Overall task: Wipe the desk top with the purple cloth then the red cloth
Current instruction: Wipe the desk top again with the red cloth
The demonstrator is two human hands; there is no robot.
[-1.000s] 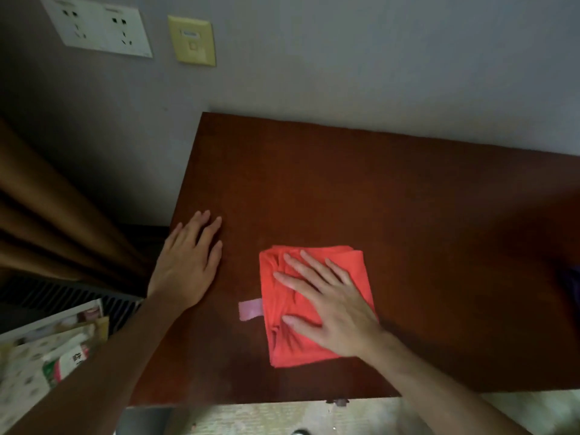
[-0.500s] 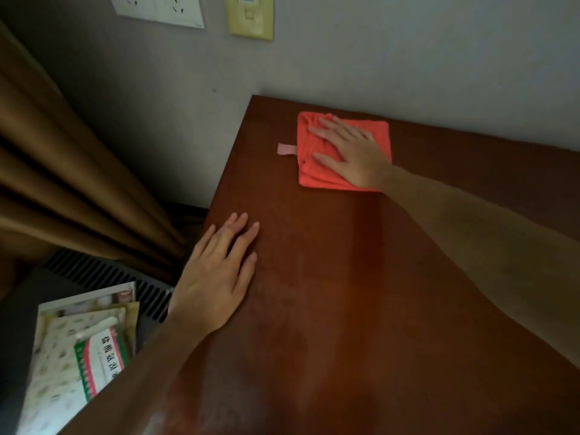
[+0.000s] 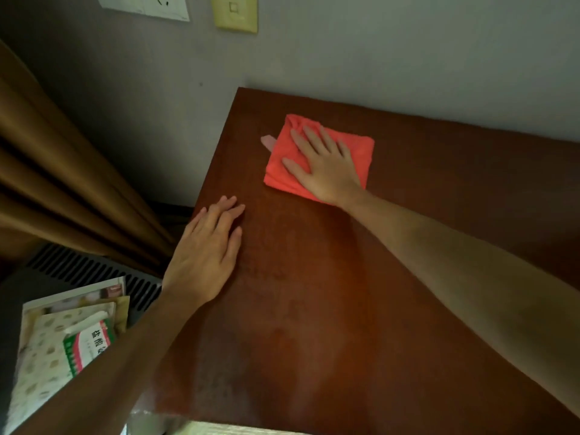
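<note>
A folded red cloth [image 3: 357, 152] with a small pink tag lies on the dark reddish-brown desk top [image 3: 345, 293], near its far left corner. My right hand [image 3: 323, 164] presses flat on the cloth, fingers spread and pointing toward the wall. My left hand [image 3: 207, 249] rests palm down on the desk's left edge, holding nothing. The purple cloth is out of view.
A grey wall with a white socket plate [image 3: 147, 6] and a yellow plate [image 3: 235, 14] runs behind the desk. Brown curtains [image 3: 53, 183] hang at the left. Below them are a slatted vent [image 3: 88, 274] and paper packets [image 3: 62, 340].
One second ago the red cloth was near the front edge; my right hand pushed it to the far left corner, and it now sits slightly nearer me. My left hand has stayed put.
</note>
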